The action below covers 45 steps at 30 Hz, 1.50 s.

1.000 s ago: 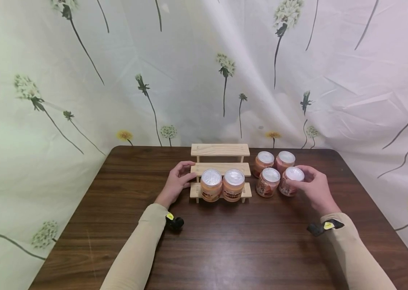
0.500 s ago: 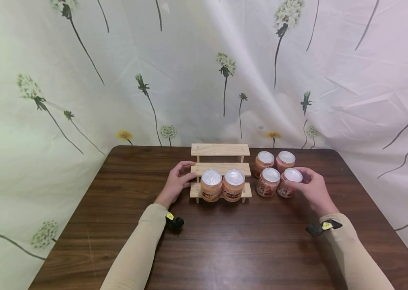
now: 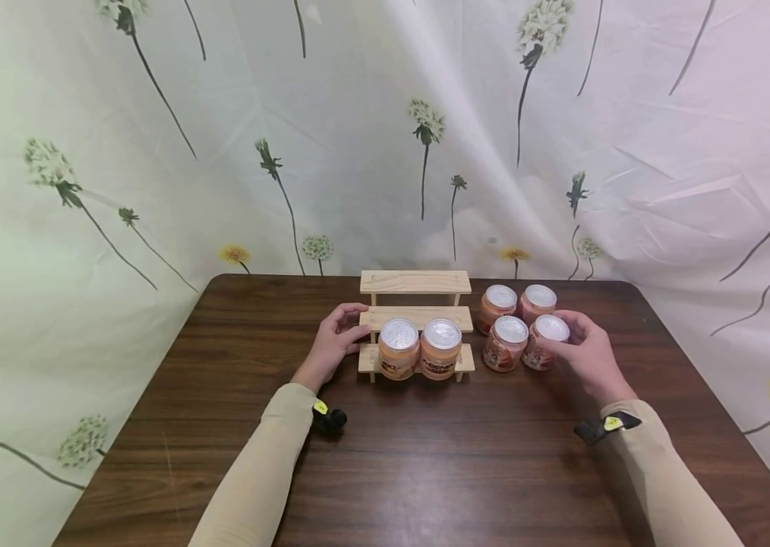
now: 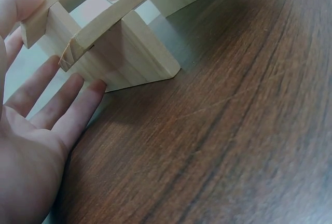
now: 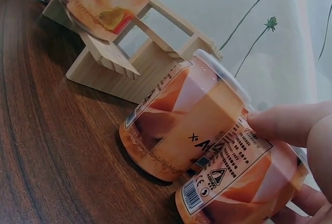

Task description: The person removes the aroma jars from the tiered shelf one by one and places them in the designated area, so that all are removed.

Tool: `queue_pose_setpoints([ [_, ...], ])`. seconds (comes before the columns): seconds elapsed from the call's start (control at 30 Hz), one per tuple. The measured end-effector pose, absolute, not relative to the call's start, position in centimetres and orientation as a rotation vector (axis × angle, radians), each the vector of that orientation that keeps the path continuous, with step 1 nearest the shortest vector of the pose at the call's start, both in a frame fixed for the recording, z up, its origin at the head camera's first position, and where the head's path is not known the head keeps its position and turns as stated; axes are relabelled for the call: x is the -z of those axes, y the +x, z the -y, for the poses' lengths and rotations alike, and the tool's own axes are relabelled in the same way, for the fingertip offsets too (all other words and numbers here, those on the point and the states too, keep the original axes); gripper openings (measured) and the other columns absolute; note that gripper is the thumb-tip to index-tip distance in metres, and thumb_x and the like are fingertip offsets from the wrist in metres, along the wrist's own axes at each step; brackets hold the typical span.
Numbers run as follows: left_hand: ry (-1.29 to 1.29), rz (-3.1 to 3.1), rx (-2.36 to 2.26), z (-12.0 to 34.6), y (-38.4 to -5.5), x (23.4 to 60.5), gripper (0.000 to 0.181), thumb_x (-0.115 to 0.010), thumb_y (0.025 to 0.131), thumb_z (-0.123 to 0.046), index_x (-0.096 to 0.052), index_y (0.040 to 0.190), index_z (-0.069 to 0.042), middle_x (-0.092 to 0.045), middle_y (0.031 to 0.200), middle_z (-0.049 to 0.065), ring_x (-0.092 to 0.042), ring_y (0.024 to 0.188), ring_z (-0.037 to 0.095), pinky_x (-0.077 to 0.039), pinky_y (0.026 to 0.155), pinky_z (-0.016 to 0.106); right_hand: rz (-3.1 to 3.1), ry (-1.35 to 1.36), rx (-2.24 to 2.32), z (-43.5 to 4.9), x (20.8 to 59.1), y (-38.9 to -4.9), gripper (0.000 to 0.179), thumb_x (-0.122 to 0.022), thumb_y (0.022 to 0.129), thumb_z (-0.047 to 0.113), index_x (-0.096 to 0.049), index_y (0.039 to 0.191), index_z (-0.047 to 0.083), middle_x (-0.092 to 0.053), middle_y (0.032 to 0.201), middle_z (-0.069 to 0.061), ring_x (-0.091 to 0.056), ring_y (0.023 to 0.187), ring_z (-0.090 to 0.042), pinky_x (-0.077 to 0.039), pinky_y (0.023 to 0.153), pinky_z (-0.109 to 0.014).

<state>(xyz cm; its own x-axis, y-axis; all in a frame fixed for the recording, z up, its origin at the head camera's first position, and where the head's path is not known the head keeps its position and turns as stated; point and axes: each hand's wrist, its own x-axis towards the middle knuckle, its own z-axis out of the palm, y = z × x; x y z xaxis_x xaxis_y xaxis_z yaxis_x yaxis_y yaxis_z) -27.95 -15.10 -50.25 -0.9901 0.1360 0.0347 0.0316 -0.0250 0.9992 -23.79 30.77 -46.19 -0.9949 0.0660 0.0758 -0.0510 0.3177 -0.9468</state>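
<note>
My left hand holds the left end of a three-tier wooden rack; the left wrist view has its thumb at a shelf end and other fingers straight against the side. On the rack's lowest shelf stand two orange jars with silvery tops. To the right of the rack, my right hand grips the front right jar between thumb and fingers. That jar stands upright close beside the front left jar. Two more jars are behind them.
The rack's middle shelf and top shelf carry no jars. All of this stands toward the back of a dark wood table. Behind the table hangs a pale cloth printed with dandelions.
My right hand has shifted the front right jar slightly left, closer to the front left jar. The left hand and the rack have stayed in place.
</note>
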Motion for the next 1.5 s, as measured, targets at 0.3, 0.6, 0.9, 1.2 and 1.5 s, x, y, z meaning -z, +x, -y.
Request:
queue_pose_setpoints([
  [0.3,0.193,-2.14,-2.193,15.1,-28.0,50.4,0.042,-0.071,0.101,-0.01,-0.057,0.141,-0.008,-0.055,0.141,0.016,-0.066,0.111,0.019,-0.061,0.082,0.036,2.458,-0.019,-1.762,-30.7,46.5,-23.8,0.064,-0.088,0.089,0.021,-0.052,0.138,0.001,-0.058,0.13,-0.003,-0.059,0.11,-0.006,-0.052,0.085,-0.014],
  [0.6,0.179,-2.155,-2.182,15.1,-28.0,50.3,0.042,-0.072,0.101,-0.011,-0.057,0.141,-0.01,-0.056,0.141,0.015,-0.065,0.113,0.02,-0.061,0.082,0.035,2.483,-0.032,-1.708,-30.7,46.4,-23.8,0.068,-0.088,0.089,0.026,-0.05,0.139,0.001,-0.056,0.135,-0.012,-0.057,0.112,-0.008,-0.051,0.086,-0.014],
  [0.9,0.175,-2.146,-2.182,15.0,-27.9,50.2,0.043,-0.072,0.1,-0.012,-0.057,0.141,-0.009,-0.056,0.142,0.016,-0.064,0.115,0.021,-0.061,0.083,0.036,2.483,-0.025,-1.648,-30.8,44.8,-23.3,0.069,-0.082,0.094,0.033,-0.048,0.146,0.0,-0.056,0.146,-0.022,-0.059,0.122,-0.02,-0.051,0.094,-0.022],
  [1.2,0.166,-2.161,-2.173,15.1,-28.0,50.3,0.043,-0.072,0.101,-0.012,-0.057,0.141,-0.01,-0.056,0.142,0.015,-0.064,0.114,0.02,-0.061,0.083,0.035,2.379,0.079,-1.563,-29.5,42.1,-23.1,0.06,-0.08,0.095,0.024,-0.054,0.143,-0.001,-0.06,0.141,-0.016,-0.055,0.135,-0.032,-0.048,0.112,-0.045],
  [1.5,0.174,-2.163,-2.177,15.0,-27.8,50.1,0.043,-0.072,0.101,-0.011,-0.057,0.141,-0.01,-0.056,0.141,0.015,-0.064,0.113,0.019,-0.061,0.083,0.035,2.236,0.284,-1.646,-25.6,40.2,-22.7,0.051,-0.081,0.092,0.009,-0.058,0.135,-0.007,-0.063,0.127,-0.004,-0.068,0.113,-0.011,-0.054,0.098,-0.023],
])
